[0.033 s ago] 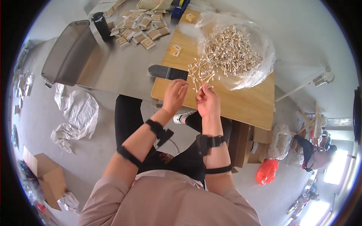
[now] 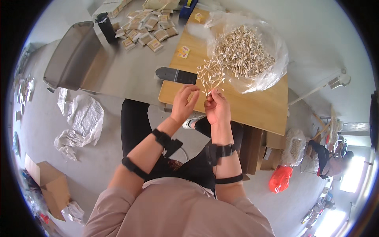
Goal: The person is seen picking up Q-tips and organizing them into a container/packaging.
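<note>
Cotton swabs point(image 2: 244, 51) with white tips and wood-coloured sticks fill a large clear plastic bag point(image 2: 279, 59) on the wooden board. A looser cluster of cotton swabs point(image 2: 210, 71) spills from it toward the board's near edge. There my right hand point(image 2: 218, 108) pinches cotton swabs between thumb and fingertips; how many cannot be made out. Just left of them, my left hand point(image 2: 184, 103) has its fingers stretched and its thumb apart, holding nothing visible. Beyond that hand lies a flat dark strip with a rounded end point(image 2: 169, 75), across the board's left edge.
Small packs of swabs point(image 2: 148, 33) lie heaped on the metal table point(image 2: 130, 67). A black bottle point(image 2: 106, 27) stands beside a grey plastic bin point(image 2: 71, 57). Yellow cards point(image 2: 183, 51) rest on the wooden board point(image 2: 252, 106). Cardboard boxes point(image 2: 274, 152) stand below, right.
My left hand has shifted very slightly toward the swabs, its thumb further from the fingers. My right hand keeps its pinch, almost still.
</note>
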Available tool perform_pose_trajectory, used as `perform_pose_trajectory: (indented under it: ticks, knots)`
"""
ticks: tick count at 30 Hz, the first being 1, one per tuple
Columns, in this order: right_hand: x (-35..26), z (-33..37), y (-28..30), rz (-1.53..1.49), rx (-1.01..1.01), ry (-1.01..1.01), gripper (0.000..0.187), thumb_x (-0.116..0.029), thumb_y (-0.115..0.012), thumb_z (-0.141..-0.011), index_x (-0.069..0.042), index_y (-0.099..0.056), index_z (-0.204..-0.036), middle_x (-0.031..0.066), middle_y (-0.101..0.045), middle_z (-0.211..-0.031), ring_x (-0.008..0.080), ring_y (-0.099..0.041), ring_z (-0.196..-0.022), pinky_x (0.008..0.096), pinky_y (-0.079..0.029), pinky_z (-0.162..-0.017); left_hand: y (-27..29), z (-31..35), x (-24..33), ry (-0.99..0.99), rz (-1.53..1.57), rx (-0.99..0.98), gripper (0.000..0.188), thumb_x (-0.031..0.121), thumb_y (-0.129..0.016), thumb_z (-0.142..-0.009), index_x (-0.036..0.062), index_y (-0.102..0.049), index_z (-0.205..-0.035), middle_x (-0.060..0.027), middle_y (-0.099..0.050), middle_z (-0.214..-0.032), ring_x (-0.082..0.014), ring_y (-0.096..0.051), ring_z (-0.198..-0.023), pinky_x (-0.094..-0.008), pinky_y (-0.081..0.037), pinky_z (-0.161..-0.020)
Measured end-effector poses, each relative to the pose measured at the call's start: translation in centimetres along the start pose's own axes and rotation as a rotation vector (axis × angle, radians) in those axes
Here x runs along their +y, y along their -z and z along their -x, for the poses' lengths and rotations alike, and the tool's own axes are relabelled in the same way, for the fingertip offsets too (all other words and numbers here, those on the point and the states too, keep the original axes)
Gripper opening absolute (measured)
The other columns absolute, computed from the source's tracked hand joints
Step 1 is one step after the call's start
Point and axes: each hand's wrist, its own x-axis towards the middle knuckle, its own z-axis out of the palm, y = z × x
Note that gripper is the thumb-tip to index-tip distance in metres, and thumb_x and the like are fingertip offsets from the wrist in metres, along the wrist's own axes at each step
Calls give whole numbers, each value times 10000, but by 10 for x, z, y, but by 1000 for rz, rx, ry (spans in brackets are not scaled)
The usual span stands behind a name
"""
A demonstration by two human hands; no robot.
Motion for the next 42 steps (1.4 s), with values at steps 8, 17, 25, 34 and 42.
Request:
perform_pose_trajectory:
  ticks: [8,17,25,34,42]
  knots:
    - [15,66,-37,-73,-37,-1,30,-68,-635,-926,-62,-659,-909,9,-654,-896,108,-615,-784,242,-504,-761,26,35,73,351,329,-58,149,107,-688,-901,-3,-627,-981,-30,-653,-936,-110,-612,-884,-250,-493,-795]
    - [22,86,-34,-53,-117,-19,35,-58,-634,-927,-58,-666,-940,13,-670,-939,101,-616,-839,233,-477,-776,48,43,87,333,260,-116,129,69,-691,-889,-1,-627,-976,-28,-665,-897,-104,-631,-842,-246,-503,-755]
    - [33,93,-25,-48,-61,-41,48,-50,-636,-923,-47,-671,-956,22,-679,-968,100,-614,-835,226,-470,-759,56,47,92,139,-10,-141,123,28,-723,-816,10,-642,-907,-75,-670,-845,-184,-651,-786,-287,-507,-710]
    - [14,108,-19,270,-104,104,108,-46,-656,-908,-17,-671,-1011,-12,-640,-933,61,-540,-761,206,-431,-711,74,45,94,-18,-183,-234,142,-2,-709,-760,20,-586,-827,-103,-621,-797,-297,-618,-753,-344,-493,-664]
    - [-15,110,-26,1241,-153,616,187,15,-740,-789,-16,-695,-968,58,-629,-968,95,-557,-682,214,-457,-613,90,31,105,-329,-507,-415,195,-4,-690,-693,46,-561,-831,-77,-591,-835,-287,-590,-806,-383,-487,-716]
